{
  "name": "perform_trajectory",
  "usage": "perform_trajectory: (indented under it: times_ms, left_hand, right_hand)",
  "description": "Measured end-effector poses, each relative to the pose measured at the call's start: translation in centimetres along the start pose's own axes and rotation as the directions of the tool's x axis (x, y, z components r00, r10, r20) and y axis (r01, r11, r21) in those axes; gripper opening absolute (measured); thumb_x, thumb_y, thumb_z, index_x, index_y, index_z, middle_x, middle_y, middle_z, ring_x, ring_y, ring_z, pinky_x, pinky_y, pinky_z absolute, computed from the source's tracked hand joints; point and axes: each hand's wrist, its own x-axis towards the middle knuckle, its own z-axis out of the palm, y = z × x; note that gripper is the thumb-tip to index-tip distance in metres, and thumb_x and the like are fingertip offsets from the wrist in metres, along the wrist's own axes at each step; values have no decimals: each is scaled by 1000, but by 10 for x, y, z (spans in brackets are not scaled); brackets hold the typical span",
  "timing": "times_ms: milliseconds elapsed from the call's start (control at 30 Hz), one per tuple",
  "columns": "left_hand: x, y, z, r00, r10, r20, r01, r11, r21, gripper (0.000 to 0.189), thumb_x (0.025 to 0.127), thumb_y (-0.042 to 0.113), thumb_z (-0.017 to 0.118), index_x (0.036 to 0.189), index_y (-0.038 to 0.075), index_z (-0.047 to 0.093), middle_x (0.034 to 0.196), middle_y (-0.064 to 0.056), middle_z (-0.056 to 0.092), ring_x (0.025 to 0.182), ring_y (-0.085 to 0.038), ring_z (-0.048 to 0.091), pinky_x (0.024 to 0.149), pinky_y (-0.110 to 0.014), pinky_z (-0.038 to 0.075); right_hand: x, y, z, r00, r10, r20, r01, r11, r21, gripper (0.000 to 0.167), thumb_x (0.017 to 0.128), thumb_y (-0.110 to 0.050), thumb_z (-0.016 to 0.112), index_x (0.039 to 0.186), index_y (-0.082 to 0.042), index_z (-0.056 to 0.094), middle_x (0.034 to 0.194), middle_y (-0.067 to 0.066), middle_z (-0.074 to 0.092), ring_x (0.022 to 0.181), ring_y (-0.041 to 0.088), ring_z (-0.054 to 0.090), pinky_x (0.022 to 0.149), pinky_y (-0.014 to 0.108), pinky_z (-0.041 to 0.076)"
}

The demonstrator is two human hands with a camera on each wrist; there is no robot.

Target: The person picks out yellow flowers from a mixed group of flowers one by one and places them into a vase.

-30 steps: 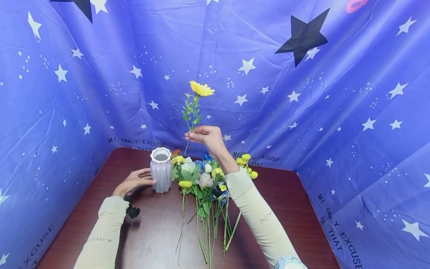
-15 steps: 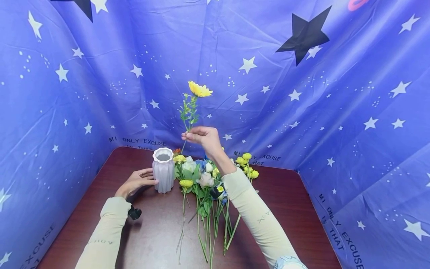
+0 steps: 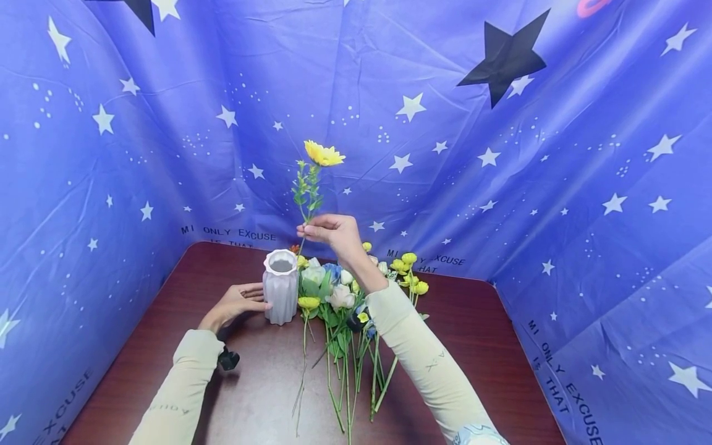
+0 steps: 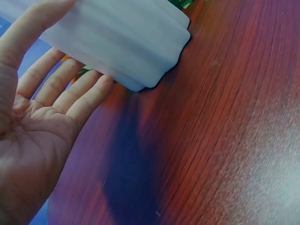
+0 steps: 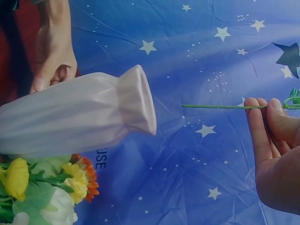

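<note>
A pale lilac-white fluted vase [image 3: 280, 290] stands upright on the table, its scalloped mouth facing up. At its left side my left hand [image 3: 238, 305] holds it, thumb [image 4: 35, 23] on the near face and fingers [image 4: 84, 96] behind. Thumb and fingertips of my right hand [image 3: 334, 235] pinch the stem of a yellow artificial flower [image 3: 324, 154] with small green leaf sprigs [image 3: 307, 186]. This flower is raised upright, behind and slightly right of the vase. In the right wrist view, the bare stem end [image 5: 211, 107] points toward the vase mouth [image 5: 147, 103], with a gap between them.
A pile of artificial flowers [image 3: 340, 296] in white, blue, yellow and orange lies right of the vase, stems [image 3: 346, 383] toward the front edge. Several round yellow blooms [image 3: 408, 272] lie further right. A star-patterned blue cloth [image 3: 411, 55] surrounds the brown table [image 3: 256, 395].
My left hand and the vase have shifted right, closer to the flower pile. My right hand has moved the yellow flower left and slightly lower, nearer the vase.
</note>
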Motion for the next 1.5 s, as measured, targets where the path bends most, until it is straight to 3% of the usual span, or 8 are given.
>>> perform_trajectory:
  times_ms: [133, 333, 667, 1033, 1500]
  left_hand:
    - [2, 0, 4, 1000, -2, 24, 3, 1000, -21, 77, 82, 6, 84, 144, -16, 45, 142, -37, 52, 130, -42, 57, 101, -32, 58]
    - [4, -1, 7, 999, -2, 49, 2, 1000, -17, 75, 82, 5, 83, 143, -16, 46, 141, -36, 54, 128, -37, 60, 100, -31, 58]
    - [7, 2, 15, 995, 6, 103, -4, 1000, -22, 76, 81, 7, 85, 142, -17, 47, 139, -36, 56, 128, -37, 61, 100, -30, 58]
    - [9, 2, 16, 993, 7, 119, -2, 999, -46, 76, 79, 3, 85, 142, -17, 46, 137, -36, 57, 123, -31, 64, 99, -29, 58]
    - [9, 1, 11, 992, -12, 127, 12, 1000, 2, 74, 81, 8, 85, 139, -19, 48, 134, -35, 60, 121, -29, 65, 98, -30, 59]
  right_hand:
    - [-3, 5, 3, 1000, 15, 5, -15, 1000, -12, 19, 90, 14, 65, 107, 23, 64, 101, 31, 73, 77, 14, 76, 92, 48, 61]
    - [-8, 14, 7, 999, 8, 31, -7, 1000, -12, 19, 90, 12, 68, 106, 22, 66, 100, 29, 74, 81, 18, 77, 96, 56, 57]
    - [-14, 27, 14, 999, 17, 46, -14, 997, -78, 20, 88, 9, 72, 105, 20, 68, 100, 28, 75, 77, 10, 75, 85, 37, 64]
    - [-19, 35, 17, 998, 37, 55, -32, 995, -92, 20, 88, 8, 72, 105, 19, 68, 100, 26, 76, 78, 9, 74, 86, 37, 64]
    - [-22, 47, 15, 990, 117, 82, -98, 973, -207, 17, 87, 6, 75, 101, 15, 71, 93, 23, 77, 75, 10, 73, 84, 35, 65]
